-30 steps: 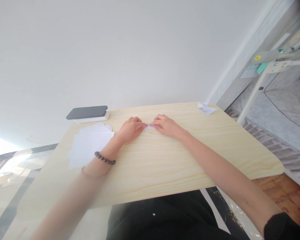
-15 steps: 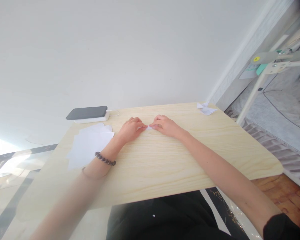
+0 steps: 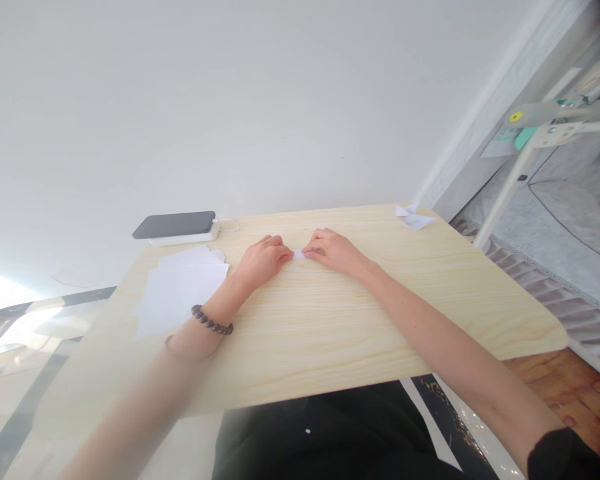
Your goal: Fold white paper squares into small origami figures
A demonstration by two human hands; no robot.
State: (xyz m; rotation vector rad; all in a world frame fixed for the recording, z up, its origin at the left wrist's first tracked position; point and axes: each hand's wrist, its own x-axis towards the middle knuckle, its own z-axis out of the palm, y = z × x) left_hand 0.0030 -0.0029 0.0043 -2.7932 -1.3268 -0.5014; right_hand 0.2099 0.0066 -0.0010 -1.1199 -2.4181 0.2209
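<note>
Between my two hands is a small piece of white paper (image 3: 298, 254), low over the middle of the wooden table (image 3: 300, 320). My left hand (image 3: 266, 260), with a dark beaded bracelet on its wrist, pinches the paper's left end. The right end is pinched by the thumb and fingers of my right hand (image 3: 333, 251). Only a short strip of the paper shows; my fingers hide the rest, so its full shape cannot be made out.
Left of my left hand lies a loose stack of white paper sheets (image 3: 180, 293). Behind it a dark phone (image 3: 175, 225) rests on a white block with a cable. Folded white paper (image 3: 416, 219) lies at the far right corner. A wall rises behind the table.
My fingertips have moved slightly apart, and a little more of the white paper shows between them. Both hands keep their pinch.
</note>
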